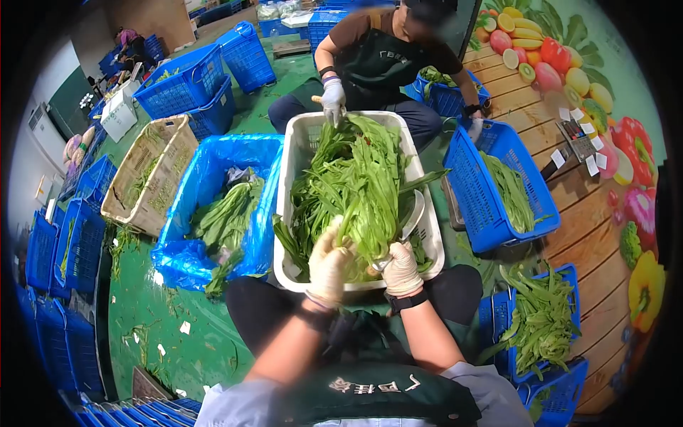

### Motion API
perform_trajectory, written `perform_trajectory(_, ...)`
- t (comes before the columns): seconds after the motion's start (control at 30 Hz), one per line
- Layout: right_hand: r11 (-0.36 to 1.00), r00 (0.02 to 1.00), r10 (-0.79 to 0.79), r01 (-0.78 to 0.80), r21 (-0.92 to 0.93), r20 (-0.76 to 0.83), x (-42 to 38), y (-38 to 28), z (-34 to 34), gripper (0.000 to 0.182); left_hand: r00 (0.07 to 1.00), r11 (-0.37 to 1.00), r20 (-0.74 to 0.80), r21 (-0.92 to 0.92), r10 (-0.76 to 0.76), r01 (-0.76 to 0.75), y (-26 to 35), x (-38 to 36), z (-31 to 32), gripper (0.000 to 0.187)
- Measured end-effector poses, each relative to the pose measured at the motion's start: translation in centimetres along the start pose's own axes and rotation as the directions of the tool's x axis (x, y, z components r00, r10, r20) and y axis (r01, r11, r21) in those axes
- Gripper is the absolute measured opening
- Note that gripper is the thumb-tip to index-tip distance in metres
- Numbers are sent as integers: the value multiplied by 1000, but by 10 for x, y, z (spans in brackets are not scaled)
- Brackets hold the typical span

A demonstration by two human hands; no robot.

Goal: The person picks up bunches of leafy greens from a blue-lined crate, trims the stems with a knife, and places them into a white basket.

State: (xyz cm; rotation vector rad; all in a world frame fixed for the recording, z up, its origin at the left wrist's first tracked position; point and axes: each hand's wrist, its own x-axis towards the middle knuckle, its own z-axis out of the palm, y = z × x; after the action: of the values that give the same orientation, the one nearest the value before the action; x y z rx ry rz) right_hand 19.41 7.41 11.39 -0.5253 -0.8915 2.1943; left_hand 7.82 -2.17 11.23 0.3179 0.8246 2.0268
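Note:
A white crate (287,206) filled with long leafy greens (373,178) stands in front of me. My left hand (329,265), in a whitish glove, is closed around the near left side of a bunch of greens. My right hand (400,270), gloved too, is closed at the stem end of that bunch, with the handle of a curved knife (415,215) apparently in its grip. The blade points up and away along the crate's right side. The bunch lies over the other greens, leaves pointing away from me.
A co-worker (384,64) sits across the crate, one gloved hand at its far rim. A blue-lined crate (171,220) with greens stands left, a blue crate (473,185) right. More greens (541,320) heap a crate at lower right. Scraps litter the green floor (171,320).

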Motion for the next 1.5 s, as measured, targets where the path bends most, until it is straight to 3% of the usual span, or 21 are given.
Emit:
perform_trajectory(0.07, 999, 998, -45, 45, -25, 38, -1, -3, -2, 36, 995, 993, -47, 64, -92, 95, 22, -4, 6, 73)
perform_trajectory(0.13, 997, 994, -80, 81, 13, -79, 2, 6, -2, 34, 917, 930, 274, -144, -290, 337, -6, 22, -38, 71)
perform_trajectory(0.17, 956, 999, -9, -2, -294, -36, 4, 8, -13, 32, 935, 924, 166, 280, -313, 260, 1, 17, -24, 63)
perform_trajectory(0.2, 816, 997, 70, -65, -574, -12, 4, 10, -23, 31, 931, 955, 236, 166, -279, 244, -14, 27, -39, 51)
perform_trajectory(0.27, 963, 991, 84, -107, -249, -103, -6, 0, -11, 23, 954, 943, 120, 225, -276, 244, -7, 24, -29, 44)
perform_trajectory(0.3, 959, 998, 61, -68, -275, -35, -6, 3, -13, 23, 984, 980, 172, 199, -43, 8, -12, 28, -12, 44)
perform_trajectory(0.33, 955, 999, 41, -32, -295, 24, -8, 7, -17, 24, 988, 809, 153, 582, -9, -83, -6, 26, -14, 43)
perform_trajectory(0.4, 882, 988, -82, 133, -452, 130, 4, 19, -22, 29, 976, 903, 28, 386, -214, 187, -3, 15, -13, 44)
perform_trajectory(0.47, 949, 978, 19, -83, -304, -207, 6, 21, -28, 27, 986, 936, 22, 318, -164, 149, -19, 14, -23, 41)
perform_trajectory(0.67, 992, 817, -129, 104, -77, -562, 2, 46, 7, 11, 998, 998, 35, 7, 56, -56, -47, 14, -31, 32)
perform_trajectory(0.87, 973, 966, 162, -122, 197, -202, 8, 56, -36, 42, 995, 918, 67, -386, -71, 91, -18, 21, -8, 38)
perform_trajectory(0.97, 999, 982, 6, -15, -50, -186, 5, 39, -30, 38, 977, 871, 142, -445, -160, 207, -16, 24, -14, 41)
perform_trajectory(1.03, 988, 986, 31, -56, -147, -163, 0, 30, -49, 31, 958, 975, 181, 11, -222, 224, -18, 27, -30, 38)
perform_trajectory(1.07, 958, 989, 75, -107, 266, 129, 2, 15, -47, 24, 950, 919, 203, 365, -237, 151, -7, 25, -27, 37)
perform_trajectory(1.13, 795, 981, -125, 9, -607, -149, -7, 3, -33, 18, 964, 830, 266, 532, 25, -168, -15, 13, -20, 40)
perform_trajectory(1.2, 677, 947, -318, 193, -710, -46, -1, 21, -37, 16, 959, 959, 122, 156, -256, 236, -35, 8, -32, 38)
perform_trajectory(1.23, 489, 893, -449, 277, -827, 34, 5, 31, -48, 17, 769, 612, 121, -533, -628, 584, -20, 8, -8, 30)
perform_trajectory(1.27, 272, 820, -556, 335, -902, 137, 10, 35, -45, 17, 933, 933, 144, 197, -330, 300, -34, 13, -12, 27)
perform_trajectory(1.3, 496, 788, -605, 257, -829, -117, 7, 44, -42, 16, 955, 951, 65, 129, -290, 280, -49, 15, -14, 26)
perform_trajectory(1.33, 917, 870, -334, 210, -340, -363, 4, 41, -24, 16, 967, 965, -18, 62, -253, 254, -48, 12, -2, 25)
perform_trajectory(1.5, 986, 962, -119, 144, 86, -248, -6, 38, -14, 36, 959, 956, 108, -111, -261, 272, -32, 5, 7, 40)
